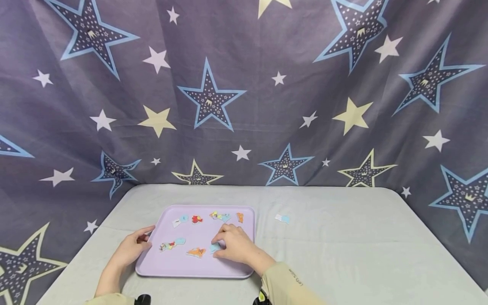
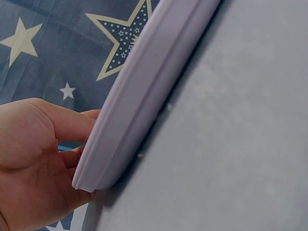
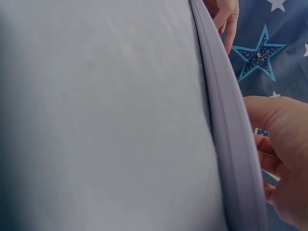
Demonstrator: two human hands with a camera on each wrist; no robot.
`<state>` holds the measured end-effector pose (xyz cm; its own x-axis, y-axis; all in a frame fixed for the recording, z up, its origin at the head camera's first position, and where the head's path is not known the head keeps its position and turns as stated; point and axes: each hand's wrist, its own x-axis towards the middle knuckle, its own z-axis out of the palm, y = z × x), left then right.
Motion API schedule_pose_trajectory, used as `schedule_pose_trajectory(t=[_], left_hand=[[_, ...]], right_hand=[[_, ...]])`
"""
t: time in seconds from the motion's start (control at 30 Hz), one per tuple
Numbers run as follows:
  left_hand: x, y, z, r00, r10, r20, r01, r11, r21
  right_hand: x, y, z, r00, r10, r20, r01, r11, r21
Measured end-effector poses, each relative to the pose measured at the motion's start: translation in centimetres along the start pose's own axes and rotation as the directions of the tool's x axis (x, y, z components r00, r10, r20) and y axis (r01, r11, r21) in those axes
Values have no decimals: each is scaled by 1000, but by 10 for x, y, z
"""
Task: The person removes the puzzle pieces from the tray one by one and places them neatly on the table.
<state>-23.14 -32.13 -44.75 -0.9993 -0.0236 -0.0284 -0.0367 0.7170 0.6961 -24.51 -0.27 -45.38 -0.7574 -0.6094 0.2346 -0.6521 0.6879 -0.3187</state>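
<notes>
A lilac tray [image 1: 175, 267] lies on the covered table with several small picture pieces, like cut-out puzzle pieces, spread over it. My left hand [image 1: 129, 250] holds the tray's left edge; in the left wrist view, thumb and fingers meet its rim [image 2: 130, 96]. Over the tray's right part, my right hand [image 1: 236, 245] pinches a light blue piece [image 1: 215, 247], partly hidden by the fingers. Just left of it lies an orange piece [image 1: 196, 252]. Beyond the right hand are another orange piece [image 1: 239, 217] and a multicoloured piece [image 1: 220, 216].
Farther left on the tray are a red piece [image 1: 196, 219], a white-and-blue piece [image 1: 180, 220] and a multicoloured piece [image 1: 172, 244]. Off the tray, a white-and-blue piece [image 1: 282, 218] lies on the grey tablecloth [image 1: 343, 245]. A star-patterned curtain [image 1: 251, 110] hangs behind.
</notes>
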Motion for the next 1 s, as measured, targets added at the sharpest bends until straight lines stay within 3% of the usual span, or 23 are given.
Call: schedule_pose_trajectory(t=[0.77,1.0], left_hand=[[2,-1,0,1000,-3,4,3,1000,-6],[1,0,0,1000,1,-3,-1,1000,-2]], right_hand=[[0,-1,0,999,30,-21,-29,999,28],[1,1,-1,999,-4,-52,6,1000,27]])
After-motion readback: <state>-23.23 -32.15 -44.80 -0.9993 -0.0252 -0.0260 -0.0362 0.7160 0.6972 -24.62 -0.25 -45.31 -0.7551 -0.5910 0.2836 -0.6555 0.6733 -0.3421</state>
